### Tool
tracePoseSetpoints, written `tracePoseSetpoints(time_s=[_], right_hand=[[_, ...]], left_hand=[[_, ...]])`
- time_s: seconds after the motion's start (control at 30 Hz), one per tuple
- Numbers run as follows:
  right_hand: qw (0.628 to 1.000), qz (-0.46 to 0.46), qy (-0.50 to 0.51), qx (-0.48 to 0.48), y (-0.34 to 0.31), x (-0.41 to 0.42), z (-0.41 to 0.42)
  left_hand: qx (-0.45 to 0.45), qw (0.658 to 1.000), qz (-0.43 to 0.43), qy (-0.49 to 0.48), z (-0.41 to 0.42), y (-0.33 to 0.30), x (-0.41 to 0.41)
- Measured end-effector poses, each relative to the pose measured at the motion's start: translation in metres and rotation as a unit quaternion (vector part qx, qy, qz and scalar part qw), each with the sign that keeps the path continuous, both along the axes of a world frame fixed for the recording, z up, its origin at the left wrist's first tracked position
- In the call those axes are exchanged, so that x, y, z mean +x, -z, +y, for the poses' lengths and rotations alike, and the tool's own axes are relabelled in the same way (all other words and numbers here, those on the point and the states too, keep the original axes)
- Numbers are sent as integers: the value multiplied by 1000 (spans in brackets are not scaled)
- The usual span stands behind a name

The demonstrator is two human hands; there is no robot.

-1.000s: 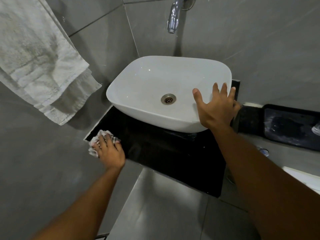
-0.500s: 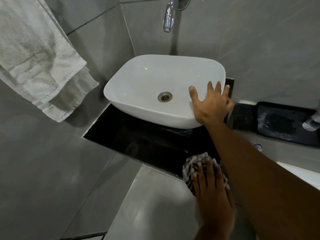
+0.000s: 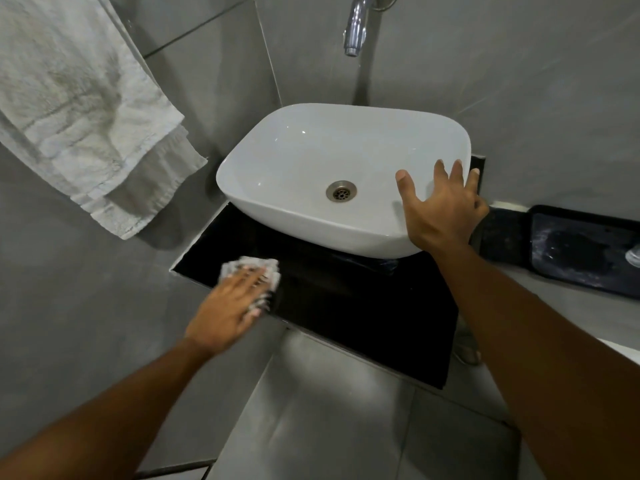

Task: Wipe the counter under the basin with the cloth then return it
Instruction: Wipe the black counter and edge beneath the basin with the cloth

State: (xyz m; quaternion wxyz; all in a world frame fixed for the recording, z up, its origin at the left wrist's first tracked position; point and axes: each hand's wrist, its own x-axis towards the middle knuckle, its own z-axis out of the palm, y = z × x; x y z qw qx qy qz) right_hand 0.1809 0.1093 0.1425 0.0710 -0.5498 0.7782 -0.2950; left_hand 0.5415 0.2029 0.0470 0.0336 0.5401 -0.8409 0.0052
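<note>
- The left hand (image 3: 231, 308) is sweeping the cloth (image 3: 254, 271) from the counter's (image 3: 363, 313) front right edge back toward its left end.
- The motion is blurring both.

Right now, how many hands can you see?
2. The left hand presses the cloth on the black counter. The right hand rests on the white basin.

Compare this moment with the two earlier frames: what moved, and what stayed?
The left hand swept the cloth from the black counter's left end to its right front edge and back left. The right hand stayed on the basin's right rim.
</note>
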Motion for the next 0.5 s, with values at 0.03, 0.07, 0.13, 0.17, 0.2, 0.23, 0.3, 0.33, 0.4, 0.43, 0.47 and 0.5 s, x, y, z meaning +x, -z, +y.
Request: tracePoseSetpoints(time_s=[0.03,0.07,0.13,0.17,0.2,0.23,0.3,0.33,0.4,0.43,0.47,0.5], right_hand=[[1000,1,0,1,0,0,0],[1000,2,-1,2,0,0,0],[1000,4,-2,6,0,0,-1],[1000,6,-1,9,-1,1,-1],[1000,6,0,12,-1,0,-1],[1000,5,0,15,-1,0,-1],[1000,4,3,12,-1,0,0],[1000,4,4,11,-1,0,0],[1000,4,3,10,-1,2,0],[1000,5,4,9,-1,2,0],[1000,4,5,9,-1,2,1],[1000,3,6,9,0,2,1]], left_hand=[[-8,997,20,-68,-6,-3,17],[-18,989,43,-138,-12,-7,29],[-37,967,73,-241,-22,-9,36],[-44,957,87,-274,-27,-9,32],[-52,944,104,-308,-29,-7,25],[-56,929,126,-345,-31,-5,15],[-53,895,164,-411,-34,-3,-2],[-49,882,172,-437,-33,-2,-10],[-48,865,177,-466,-31,0,-27],[-49,864,178,-469,-29,0,-37],[-49,866,177,-466,-26,0,-46],[-47,868,176,-461,-24,-1,-55]])
